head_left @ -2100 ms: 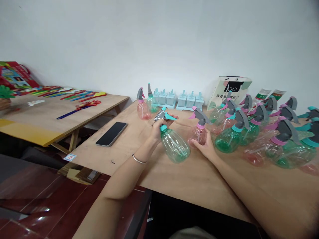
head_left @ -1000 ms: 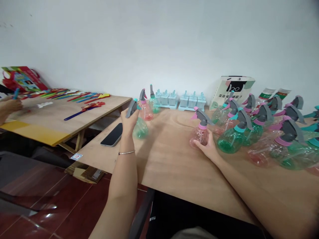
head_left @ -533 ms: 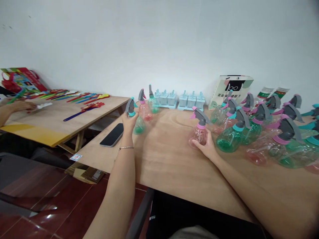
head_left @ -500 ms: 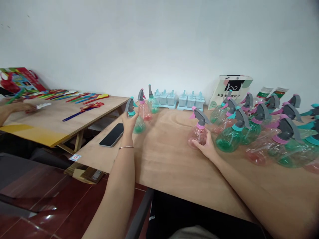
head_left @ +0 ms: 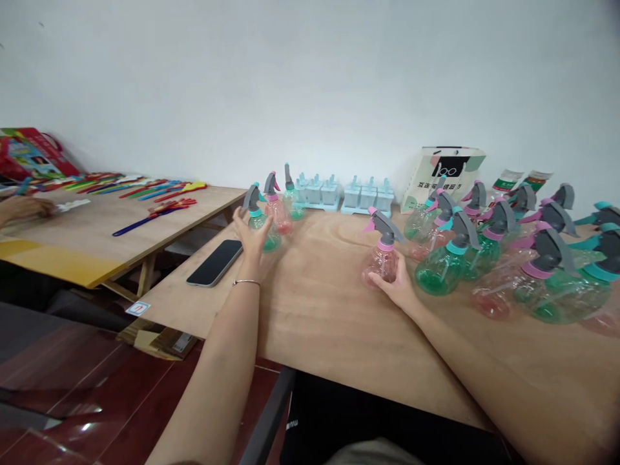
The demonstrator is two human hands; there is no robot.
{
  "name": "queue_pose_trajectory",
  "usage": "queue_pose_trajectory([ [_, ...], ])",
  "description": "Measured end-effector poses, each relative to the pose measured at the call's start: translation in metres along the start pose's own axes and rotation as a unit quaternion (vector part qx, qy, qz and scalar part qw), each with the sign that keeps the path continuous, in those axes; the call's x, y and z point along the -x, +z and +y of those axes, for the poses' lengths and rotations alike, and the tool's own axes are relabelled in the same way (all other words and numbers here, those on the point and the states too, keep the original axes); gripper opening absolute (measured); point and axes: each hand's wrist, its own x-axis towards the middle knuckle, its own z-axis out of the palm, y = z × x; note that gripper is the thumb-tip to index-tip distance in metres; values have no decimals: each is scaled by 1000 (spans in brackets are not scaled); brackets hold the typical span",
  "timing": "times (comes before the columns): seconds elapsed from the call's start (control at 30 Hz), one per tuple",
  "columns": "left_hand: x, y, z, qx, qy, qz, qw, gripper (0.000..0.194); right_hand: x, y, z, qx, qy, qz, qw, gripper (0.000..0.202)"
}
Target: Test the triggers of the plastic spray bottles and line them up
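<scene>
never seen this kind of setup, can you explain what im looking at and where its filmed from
No machine here: these are a person's own bare hands, and every picture comes from one camera worn on their head, looking forward and down. The right hand grips a pink spray bottle on the wooden table. The left hand is spread around a green spray bottle; whether it touches is hard to tell. The table also bears a smartphone, pale-blue ice-pop molds and more spray bottles.

We are facing a wall [head_left: 310, 84] across a bench [head_left: 314, 316].
We are seeing a phone [head_left: 214, 263] lying left, three bottles [head_left: 278, 213] standing behind and right of it, moulds [head_left: 367, 197] near the wall, a carton [head_left: 442, 181] right of them, a bottle cluster [head_left: 501, 223] before the carton, and a lone bottle [head_left: 380, 259] between both groups.
</scene>
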Motion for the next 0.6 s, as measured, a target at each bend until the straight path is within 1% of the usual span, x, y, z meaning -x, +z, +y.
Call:
queue_pose_trajectory([
  [0.03,1,-1,3,-7,22,51,998,74,0,0,1,-3,-1,-2,1000,87],
  [0.07,4,-2,9,-11,48,106,993,75,0,1,1,-6,-1,-4,1000,89],
  [0.1,7,-3,16,-8,73,150,986,75,-1,1,2,-8,-1,-5,1000,90],
  [0.13,14,-2,27,5,93,160,983,75,-1,1,3,-8,0,-5,1000,92],
  [0.17,22,0,39,28,112,143,983,75,0,1,3,-7,2,-4,1000,95],
  [0.2,34,2,55,58,129,92,986,76,0,2,3,-4,3,-2,1000,97],
  [0.23,49,6,71,93,142,14,985,75,2,2,3,2,4,0,1000,99],
  [0.27,66,11,89,135,152,-80,976,74,4,2,2,10,3,3,1000,99],
  [0.3,85,16,106,173,154,-164,959,74,6,3,0,19,0,2,1000,98],
  [0.33,104,22,122,201,142,-238,939,74,9,4,-2,29,-7,-1,1000,96],
  [0.37,122,27,136,223,123,-295,921,77,13,6,-4,38,-16,-7,999,94],
  [0.43,151,36,156,253,73,-351,898,81,22,12,-10,55,-38,-26,997,91],
  [0.47,160,40,161,258,53,-362,894,81,27,15,-13,64,-48,-36,996,91],
  [0.53,168,43,164,268,10,-353,896,74,34,19,-21,86,-66,-66,992,94],
  [0.57,167,43,164,276,-13,-341,898,68,37,18,-26,99,-78,-88,988,94],
  [0.6,164,42,162,286,-36,-327,900,61,38,14,-30,114,-93,-109,983,89],
])
